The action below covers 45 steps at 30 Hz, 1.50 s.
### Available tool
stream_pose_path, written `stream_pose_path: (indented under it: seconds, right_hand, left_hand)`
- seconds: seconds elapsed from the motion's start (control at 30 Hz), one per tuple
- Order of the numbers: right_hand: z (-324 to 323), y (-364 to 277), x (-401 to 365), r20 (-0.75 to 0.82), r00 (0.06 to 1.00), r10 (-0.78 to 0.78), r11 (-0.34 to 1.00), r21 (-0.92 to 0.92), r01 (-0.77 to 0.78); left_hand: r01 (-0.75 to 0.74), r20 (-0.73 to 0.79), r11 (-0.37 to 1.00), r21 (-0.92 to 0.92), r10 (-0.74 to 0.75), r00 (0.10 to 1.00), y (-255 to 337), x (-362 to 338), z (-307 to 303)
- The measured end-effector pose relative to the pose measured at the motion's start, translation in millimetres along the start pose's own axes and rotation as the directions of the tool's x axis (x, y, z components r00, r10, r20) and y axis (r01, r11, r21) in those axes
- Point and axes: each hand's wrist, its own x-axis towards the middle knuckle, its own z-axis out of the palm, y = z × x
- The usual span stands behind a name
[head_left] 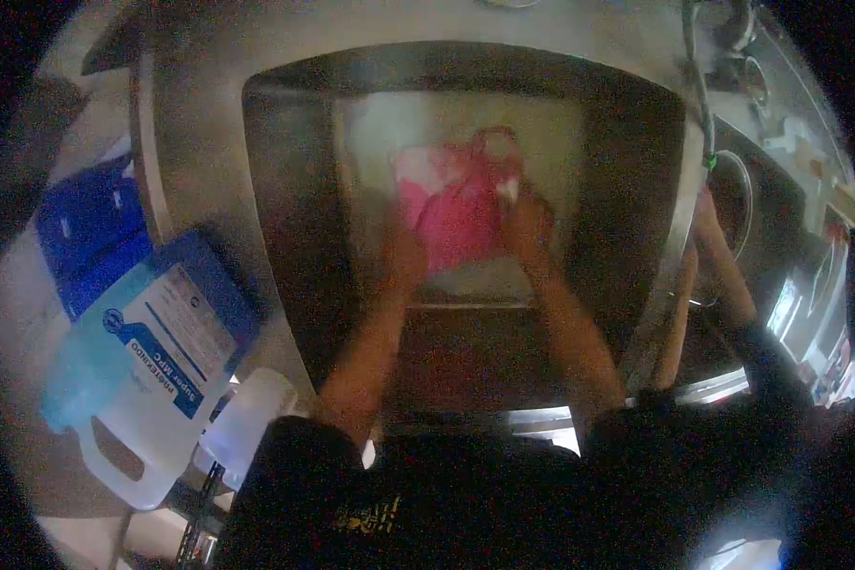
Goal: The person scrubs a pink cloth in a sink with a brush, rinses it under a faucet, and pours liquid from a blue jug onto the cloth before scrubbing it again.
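Observation:
A bright pink cloth (458, 223) lies bunched over a pale rectangular tub or board (556, 123) down in a deep metal sink (627, 142). My left hand (404, 249) is at the cloth's lower left edge, blurred, with its fingers hidden. At the cloth's right side, my right hand (530, 223) is closed on the pink cloth, its fingers curled. A small white patch shows beside the right fingers. The picture is dim and grainy, so fine detail is lost.
On the left stand a labelled white jug (152, 446) with a light blue top, a blue container (95, 223) and a smaller white bottle (247, 418). Another person's forearms (727, 266) reach over a neighbouring basin (746, 199) on the right.

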Motion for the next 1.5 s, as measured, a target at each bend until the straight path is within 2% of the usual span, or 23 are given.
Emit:
stream_pose_path:
  seconds: [0.07, 0.13, 0.17, 0.23, 0.3, 0.33, 0.4, 0.47, 0.57, 0.63, 0.7, 0.73, 0.8, 0.83, 1.0, 1.07, 1.13, 1.17, 1.23, 1.33, 1.37, 1.43, 1.5]
  right_hand:
    - [15.2, -1.1, 28.9, -0.152, 0.985, -0.083, 0.992, -0.104, 0.068]
    - [15.5, 26.0, 63.5, -0.08, 0.994, 0.079, 0.997, 0.024, -0.078]
    - [14.8, 33.5, 78.5, -0.046, 0.987, 0.154, 0.985, 0.08, -0.15]
    - [9.6, 25.1, 76.5, -0.356, 0.929, 0.105, 0.994, 0.016, -0.106]
    - [-2.3, 5.1, 77.9, -0.404, 0.914, 0.023, 0.999, 0.034, -0.01]
    - [-17.9, -18.0, 73.7, -0.308, 0.951, -0.027, 0.994, 0.095, 0.059]
    - [4.7, -63.2, 78.4, -0.106, 0.993, -0.049, 0.977, 0.201, 0.07]
    - [54.0, -94.4, 94.4, -0.078, 0.993, -0.088, 0.973, 0.209, 0.102]
    - [98.9, -118.4, 112.8, -0.27, 0.924, -0.27, 0.948, 0.095, 0.304]
    - [82.0, -102.1, 122.9, -0.235, 0.932, -0.275, 0.948, 0.093, 0.303]
    - [43.8, -56.8, 130.6, -0.197, 0.957, -0.213, 0.965, 0.108, 0.237]
    - [26.7, -36.7, 134.0, -0.194, 0.965, -0.178, 0.973, 0.113, 0.202]
    - [-2.5, -5.1, 133.0, -0.194, 0.975, -0.103, 0.985, 0.118, 0.128]
    - [-4.6, -7.4, 131.2, -0.201, 0.976, -0.087, 0.986, 0.122, 0.113]
    - [57.3, -74.4, 109.7, -0.251, 0.949, -0.19, 0.978, 0.036, 0.205]
    - [31.7, -33.7, 124.5, -0.253, 0.952, -0.173, 0.98, 0.055, 0.193]
    - [-4.2, 8.1, 135.6, -0.216, 0.972, -0.094, 0.987, 0.108, 0.119]
    - [-13.5, 14.4, 137.8, -0.227, 0.972, -0.058, 0.99, 0.114, 0.086]
    - [5.7, -19.6, 122.6, -0.247, 0.967, -0.055, 0.994, 0.078, 0.077]
    - [58.7, -85.4, 107.6, -0.302, 0.938, -0.168, 0.985, -0.008, 0.173]
    - [58.8, -80.9, 111.9, -0.3, 0.935, -0.187, 0.981, 0.001, 0.196]
    - [24.4, -28.9, 129.3, -0.267, 0.951, -0.156, 0.982, 0.059, 0.177]
    - [-13.4, 12.9, 138.6, -0.241, 0.967, -0.081, 0.988, 0.107, 0.109]
  left_hand:
    - [-0.135, -0.01, 0.981, 0.137, 0.138, 0.99, -14.2, 32.0, 5.6]
    - [-0.255, -0.054, 0.924, 0.285, 0.281, 0.958, -40.0, 61.3, 12.1]
    - [-0.199, -0.02, 0.916, 0.349, 0.219, 0.975, -38.1, 72.0, 4.2]
    - [-0.077, 0.042, 0.882, 0.466, 0.065, 0.997, -24.6, 77.7, -12.2]
    - [-0.105, -0.006, 0.823, 0.559, 0.13, 0.991, -25.1, 78.4, -10.3]
    - [-0.115, -0.03, 0.787, 0.606, 0.167, 0.985, -30.4, 80.5, -4.7]
    - [-0.165, -0.118, 0.907, 0.387, 0.226, 0.967, -42.5, 90.1, 2.0]
    - [-0.164, -0.114, 0.93, 0.33, 0.212, 0.971, -43.5, 98.3, 6.6]
    - [-0.087, -0.002, 0.862, 0.499, 0.102, 0.995, -41.9, 105.4, 3.5]
    - [-0.017, 0.047, 0.793, 0.609, -0.015, 0.999, -42.5, 98.0, -5.4]
    - [-0.032, 0.091, 0.766, 0.642, -0.034, 0.995, -24.5, 92.6, -3.6]
    - [-0.03, 0.087, 0.75, 0.661, -0.037, 0.996, -20.5, 98.7, -3.6]
    - [-0.066, 0.031, 0.742, 0.667, 0.06, 0.998, -23.5, 99.0, 9.0]
    - [-0.074, -0.005, 0.735, 0.674, 0.104, 0.995, -27.7, 98.1, 14.3]
    - [-0.04, 0.003, 0.761, 0.648, 0.05, 0.999, -38.5, 95.2, 13.9]
    - [-0.061, 0.015, 0.755, 0.652, 0.068, 0.998, -34.0, 102.1, 8.1]
    - [-0.13, 0.075, 0.726, 0.676, 0.108, 0.991, -23.1, 93.9, -2.9]
    - [-0.111, 0.075, 0.727, 0.677, 0.081, 0.994, -23.3, 100.7, -1.7]
    - [-0.065, 0.082, 0.731, 0.679, 0.012, 0.997, -30.1, 97.5, 1.6]
    - [0.003, 0.118, 0.744, 0.668, -0.11, 0.987, -45.5, 92.7, -4.0]
    - [-0.017, 0.101, 0.748, 0.663, -0.066, 0.993, -44.3, 89.1, -2.4]
    - [-0.056, 0.069, 0.749, 0.66, 0.014, 0.997, -24.7, 91.1, -5.4]
    - [-0.053, 0.14, 0.7, 0.713, -0.068, 0.988, -15.1, 93.4, -9.0]
